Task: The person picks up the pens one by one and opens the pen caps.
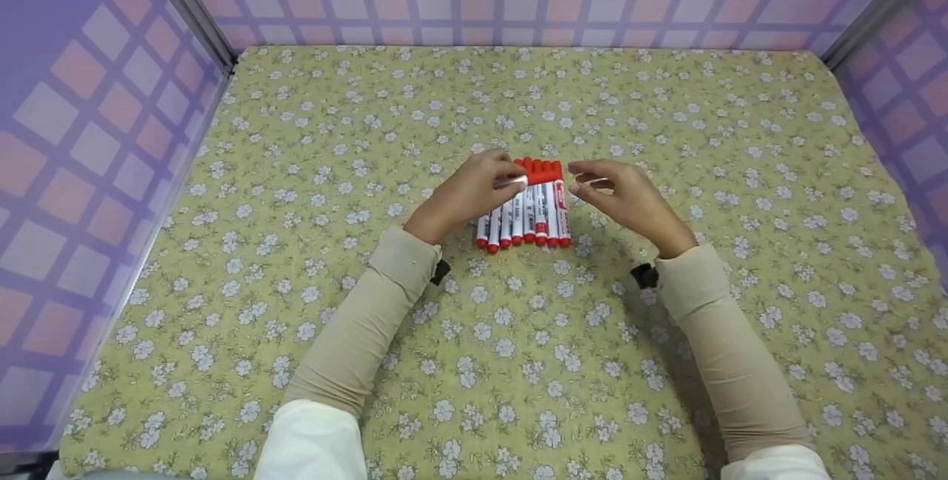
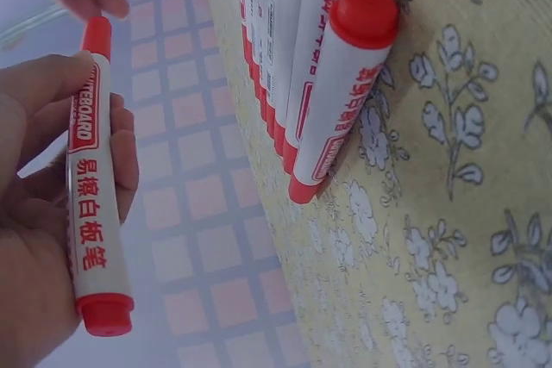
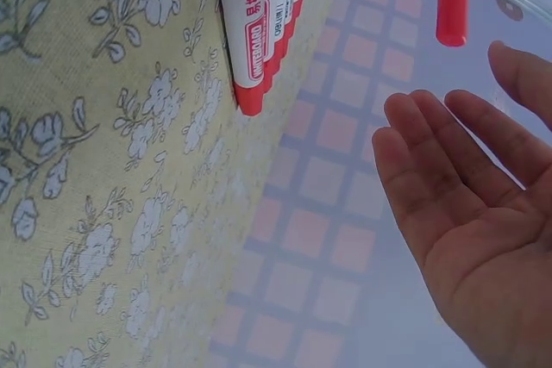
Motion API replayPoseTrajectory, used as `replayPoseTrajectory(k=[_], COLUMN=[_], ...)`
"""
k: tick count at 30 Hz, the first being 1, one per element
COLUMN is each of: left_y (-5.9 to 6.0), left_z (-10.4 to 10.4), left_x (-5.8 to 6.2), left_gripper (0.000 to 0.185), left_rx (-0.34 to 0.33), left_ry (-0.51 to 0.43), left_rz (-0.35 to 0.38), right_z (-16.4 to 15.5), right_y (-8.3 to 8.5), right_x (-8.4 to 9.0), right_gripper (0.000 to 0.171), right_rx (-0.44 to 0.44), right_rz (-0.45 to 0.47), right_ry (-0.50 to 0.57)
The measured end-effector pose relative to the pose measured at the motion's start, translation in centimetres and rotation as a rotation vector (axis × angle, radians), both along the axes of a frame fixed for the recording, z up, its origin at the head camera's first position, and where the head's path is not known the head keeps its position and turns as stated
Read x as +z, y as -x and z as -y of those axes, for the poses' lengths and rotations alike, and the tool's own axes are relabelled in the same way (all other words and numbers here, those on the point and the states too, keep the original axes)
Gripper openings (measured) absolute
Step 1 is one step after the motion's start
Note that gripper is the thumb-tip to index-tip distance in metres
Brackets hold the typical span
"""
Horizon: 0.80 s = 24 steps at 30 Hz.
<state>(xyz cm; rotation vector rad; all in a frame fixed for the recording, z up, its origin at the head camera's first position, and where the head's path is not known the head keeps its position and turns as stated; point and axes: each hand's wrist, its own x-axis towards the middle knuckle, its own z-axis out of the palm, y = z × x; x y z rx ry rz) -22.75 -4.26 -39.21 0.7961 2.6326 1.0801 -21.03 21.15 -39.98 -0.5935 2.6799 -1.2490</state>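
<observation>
A: Gripping 1 whiteboard marker (image 2: 93, 183), the left hand (image 1: 465, 195) hovers just above the row of markers (image 1: 527, 215). The left wrist view shows the thumb and fingers curled round the white barrel, with a red cap at one end and a red plug at the other.

B: And the right hand (image 1: 626, 197)?

A: It holds nothing. The right wrist view shows its fingers (image 3: 440, 178) nearly straight and spread, palm bare. It sits just beside the held marker's tip, close to it but not touching in that view.

B: Where is the row on the tabletop (image 1: 518, 361)?

A: Near the middle, a little toward the far edge. About 6 markers lie side by side, touching one another, red caps toward the far edge and red ends toward the near edge. I cannot count them surely, since the left hand covers the left part of the row.

B: Anything else about?

A: A yellow-green cloth with white flowers covers the tabletop. Purple panels with a pink check pattern (image 1: 89, 132) stand along the left, far and right edges. Both arms wear beige sleeves (image 1: 363, 324), with white cloth at the near edge. Both hands are well away from the corners.
</observation>
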Motion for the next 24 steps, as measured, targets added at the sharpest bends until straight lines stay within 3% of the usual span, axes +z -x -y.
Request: replayPoseTrajectory(k=[12,19,24], left_y=[-0.9,-1.2,-1.3], left_z=[-0.8,-1.1,-1.1], left_x=[0.5,0.4,0.4], left_gripper=[0.025,0.026,0.029], left_rx=[-0.154,-0.188,-0.211], left_ry=[0.068,0.108,0.131], left_rz=[-0.262,-0.318,-0.340], right_z=[1.5,2.4,3.0], right_y=[-0.4,-0.8,-0.9], right_x=[0.6,0.6,0.6], right_gripper=[0.039,0.036,0.030], right_rx=[0.144,0.171,0.199], right_rz=[-0.165,-0.173,-0.280], right_ry=[-0.076,-0.170,-0.239])
